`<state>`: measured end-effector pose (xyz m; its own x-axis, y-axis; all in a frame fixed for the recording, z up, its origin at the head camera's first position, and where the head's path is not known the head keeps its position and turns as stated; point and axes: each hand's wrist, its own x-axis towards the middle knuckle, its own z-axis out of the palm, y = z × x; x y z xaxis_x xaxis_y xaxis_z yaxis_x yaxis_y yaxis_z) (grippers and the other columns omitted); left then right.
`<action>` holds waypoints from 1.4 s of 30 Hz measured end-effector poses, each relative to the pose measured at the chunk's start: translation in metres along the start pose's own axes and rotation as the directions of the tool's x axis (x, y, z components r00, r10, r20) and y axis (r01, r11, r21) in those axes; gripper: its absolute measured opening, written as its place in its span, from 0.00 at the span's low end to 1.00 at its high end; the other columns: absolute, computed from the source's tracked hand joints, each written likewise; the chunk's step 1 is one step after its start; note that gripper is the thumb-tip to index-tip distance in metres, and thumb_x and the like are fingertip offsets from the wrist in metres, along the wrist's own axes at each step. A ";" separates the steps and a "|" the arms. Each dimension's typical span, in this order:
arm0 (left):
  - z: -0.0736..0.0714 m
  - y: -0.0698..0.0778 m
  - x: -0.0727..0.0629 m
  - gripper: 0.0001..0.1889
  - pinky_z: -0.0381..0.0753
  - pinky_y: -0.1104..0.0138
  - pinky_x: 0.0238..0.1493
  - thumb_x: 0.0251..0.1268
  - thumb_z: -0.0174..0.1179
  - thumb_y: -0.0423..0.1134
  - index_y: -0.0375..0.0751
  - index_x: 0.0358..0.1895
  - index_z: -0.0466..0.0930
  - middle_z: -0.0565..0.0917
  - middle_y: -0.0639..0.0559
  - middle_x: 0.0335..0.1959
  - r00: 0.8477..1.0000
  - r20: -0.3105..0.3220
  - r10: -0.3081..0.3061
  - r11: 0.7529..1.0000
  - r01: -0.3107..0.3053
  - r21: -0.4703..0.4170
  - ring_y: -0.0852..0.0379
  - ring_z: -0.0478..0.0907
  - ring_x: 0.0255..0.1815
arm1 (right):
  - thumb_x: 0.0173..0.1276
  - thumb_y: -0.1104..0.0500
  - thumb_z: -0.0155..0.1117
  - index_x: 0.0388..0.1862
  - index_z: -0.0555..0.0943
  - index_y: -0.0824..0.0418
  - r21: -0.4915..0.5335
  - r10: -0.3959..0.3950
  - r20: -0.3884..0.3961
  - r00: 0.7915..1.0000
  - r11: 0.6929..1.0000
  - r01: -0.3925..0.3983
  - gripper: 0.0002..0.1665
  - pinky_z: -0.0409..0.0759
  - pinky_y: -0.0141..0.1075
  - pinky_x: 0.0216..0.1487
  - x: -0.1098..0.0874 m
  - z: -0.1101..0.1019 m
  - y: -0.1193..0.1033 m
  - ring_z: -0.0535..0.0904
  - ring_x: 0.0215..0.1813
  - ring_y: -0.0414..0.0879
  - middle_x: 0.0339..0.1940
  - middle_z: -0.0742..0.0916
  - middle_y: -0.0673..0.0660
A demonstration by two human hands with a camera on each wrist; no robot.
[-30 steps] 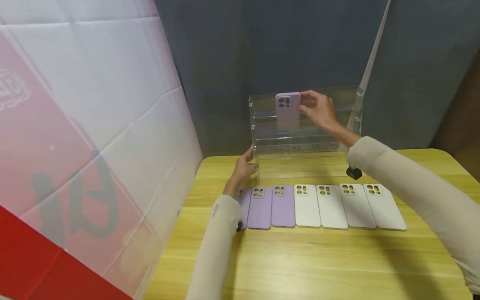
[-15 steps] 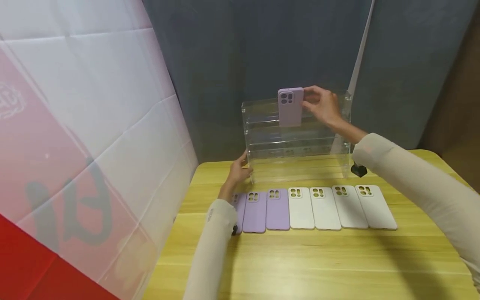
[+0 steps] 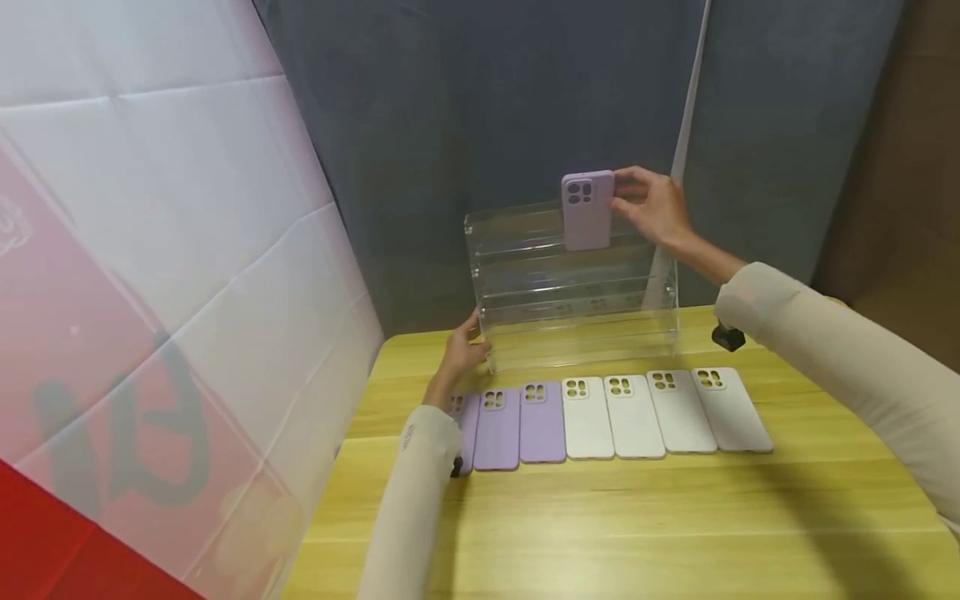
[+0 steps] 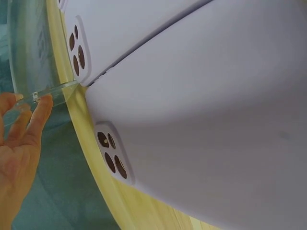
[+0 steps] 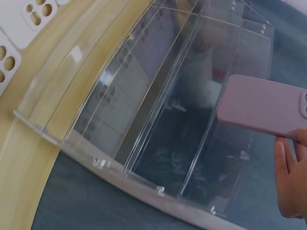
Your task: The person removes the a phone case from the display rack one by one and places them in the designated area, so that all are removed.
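Note:
A tiered clear acrylic display stand (image 3: 577,333) rises at the back of the table. My right hand (image 3: 656,208) pinches a purple phone case (image 3: 587,221) by its right edge. The case is upright, camera cutouts at top left, in front of the stand's top tier and reaching above it; in the right wrist view the case (image 5: 261,105) looks pinkish. Whether its lower edge touches the tier I cannot tell. Low on the stand's left side, my left hand (image 3: 461,358) grips the clear side panel, with thumb and fingers (image 4: 41,115) on either side of it.
In front of the stand lies a row of phone cases: purple ones (image 3: 542,429) at left, white ones (image 3: 588,425) at right. The left forearm partly covers the leftmost. A white printed sheet (image 3: 187,208) borders the table's left; a dark curtain (image 3: 450,125) hangs behind.
My right hand has moved the purple case rightward along the top tier and a bit higher against the stand. The left hand keeps its grip. The head view has shifted.

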<state>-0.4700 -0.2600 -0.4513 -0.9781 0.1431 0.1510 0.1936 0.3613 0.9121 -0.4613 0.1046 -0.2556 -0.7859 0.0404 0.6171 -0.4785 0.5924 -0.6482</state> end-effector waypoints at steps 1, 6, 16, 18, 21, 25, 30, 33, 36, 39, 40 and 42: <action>-0.001 0.000 0.000 0.45 0.92 0.55 0.48 0.68 0.60 0.21 0.54 0.84 0.54 0.68 0.24 0.73 1.000 -0.001 -0.006 1.000 0.006 0.001 0.31 0.82 0.59 | 0.70 0.64 0.73 0.63 0.82 0.64 0.004 0.001 0.002 1.000 1.000 -0.001 0.24 0.78 0.16 0.37 -0.001 -0.002 0.000 0.87 0.57 0.59 0.55 0.89 0.65; -0.005 -0.002 0.003 0.45 0.92 0.54 0.48 0.68 0.60 0.22 0.57 0.84 0.54 0.67 0.24 0.74 1.000 -0.005 -0.013 1.000 0.013 0.004 0.31 0.83 0.57 | 0.71 0.62 0.72 0.66 0.81 0.63 -0.029 0.011 0.003 1.000 1.000 -0.011 0.25 0.82 0.18 0.38 -0.005 -0.013 0.006 0.87 0.56 0.59 0.57 0.88 0.64; -0.014 -0.003 0.010 0.44 0.88 0.43 0.55 0.70 0.59 0.22 0.54 0.84 0.53 0.65 0.23 0.75 1.000 0.016 -0.004 1.000 0.004 0.005 0.27 0.82 0.57 | 0.71 0.61 0.72 0.66 0.81 0.62 -0.045 0.019 -0.028 0.999 0.999 -0.021 0.26 0.83 0.17 0.40 -0.015 -0.034 0.021 0.87 0.57 0.60 0.57 0.88 0.65; -0.015 -0.003 0.010 0.44 0.89 0.45 0.55 0.69 0.59 0.22 0.55 0.84 0.53 0.66 0.24 0.75 1.000 0.006 -0.008 1.000 0.008 0.014 0.29 0.83 0.56 | 0.71 0.60 0.72 0.66 0.81 0.62 -0.051 0.021 -0.024 0.999 0.998 -0.022 0.25 0.82 0.16 0.40 -0.017 -0.038 0.023 0.87 0.58 0.59 0.57 0.88 0.65; -0.017 -0.004 0.010 0.44 0.91 0.52 0.50 0.69 0.59 0.22 0.55 0.84 0.53 0.66 0.24 0.74 1.000 0.001 -0.001 1.000 0.001 0.028 0.30 0.83 0.56 | 0.72 0.60 0.71 0.67 0.81 0.62 -0.061 0.027 -0.016 1.000 0.998 -0.028 0.25 0.80 0.15 0.39 -0.021 -0.043 0.026 0.86 0.58 0.61 0.58 0.88 0.65; -0.019 -0.008 0.013 0.44 0.92 0.65 0.38 0.70 0.59 0.21 0.54 0.84 0.54 0.68 0.25 0.74 1.000 -0.008 0.016 0.999 -0.016 0.036 0.30 0.84 0.55 | 0.73 0.59 0.70 0.68 0.80 0.63 -0.075 0.038 0.002 0.999 0.996 -0.038 0.26 0.77 0.14 0.39 -0.028 -0.050 0.032 0.85 0.59 0.63 0.59 0.87 0.66; -0.018 -0.009 0.015 0.44 0.89 0.72 0.31 0.69 0.59 0.21 0.53 0.84 0.55 0.69 0.25 0.73 1.000 -0.008 0.024 0.999 -0.024 0.024 0.28 0.83 0.54 | 0.74 0.59 0.70 0.69 0.79 0.63 -0.081 0.054 0.008 0.999 0.995 -0.053 0.27 0.76 0.12 0.37 -0.038 -0.059 0.043 0.85 0.58 0.65 0.60 0.86 0.67; -0.017 -0.008 0.015 0.44 0.92 0.64 0.37 0.69 0.59 0.21 0.53 0.84 0.54 0.69 0.25 0.73 1.000 -0.005 0.019 1.000 -0.019 0.023 0.28 0.84 0.53 | 0.74 0.59 0.70 0.70 0.78 0.63 -0.094 0.067 0.014 0.998 0.993 -0.065 0.28 0.76 0.12 0.36 -0.045 -0.064 0.048 0.85 0.58 0.66 0.60 0.86 0.68; -0.016 -0.007 0.015 0.44 0.92 0.49 0.47 0.69 0.59 0.21 0.54 0.84 0.54 0.69 0.26 0.73 1.000 -0.007 0.012 1.000 -0.012 0.024 0.28 0.84 0.53 | 0.73 0.59 0.70 0.70 0.78 0.64 -0.097 0.076 0.020 0.997 0.993 -0.074 0.29 0.76 0.11 0.36 -0.051 -0.069 0.053 0.84 0.58 0.66 0.61 0.85 0.69; -0.016 -0.007 0.015 0.44 0.87 0.41 0.53 0.69 0.58 0.21 0.53 0.84 0.54 0.69 0.26 0.74 1.000 -0.006 0.010 1.000 -0.010 0.019 0.28 0.84 0.53 | 0.73 0.59 0.70 0.70 0.78 0.65 -0.103 0.079 0.021 0.997 0.992 -0.077 0.29 0.74 0.11 0.34 -0.057 -0.074 0.058 0.85 0.58 0.66 0.60 0.85 0.70; -0.017 -0.007 0.015 0.44 0.87 0.40 0.54 0.69 0.58 0.21 0.54 0.84 0.54 0.68 0.26 0.74 1.000 -0.006 0.007 1.000 -0.007 0.017 0.28 0.84 0.53 | 0.73 0.59 0.71 0.70 0.78 0.65 -0.102 0.079 0.018 0.997 0.992 -0.077 0.29 0.74 0.10 0.34 -0.059 -0.075 0.060 0.85 0.57 0.66 0.60 0.85 0.70; -0.017 -0.006 0.015 0.44 0.86 0.41 0.55 0.69 0.58 0.21 0.53 0.84 0.53 0.68 0.26 0.74 1.000 -0.004 0.003 1.000 -0.003 0.012 0.28 0.84 0.54 | 0.72 0.60 0.71 0.69 0.78 0.65 -0.112 0.080 0.016 0.997 0.991 -0.077 0.28 0.74 0.10 0.34 -0.063 -0.078 0.063 0.85 0.57 0.66 0.59 0.86 0.70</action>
<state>-0.4872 -0.2756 -0.4485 -0.9779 0.1402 0.1552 0.1973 0.3718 0.9071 -0.4114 0.2023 -0.3007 -0.8277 0.0745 0.5562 -0.3695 0.6736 -0.6401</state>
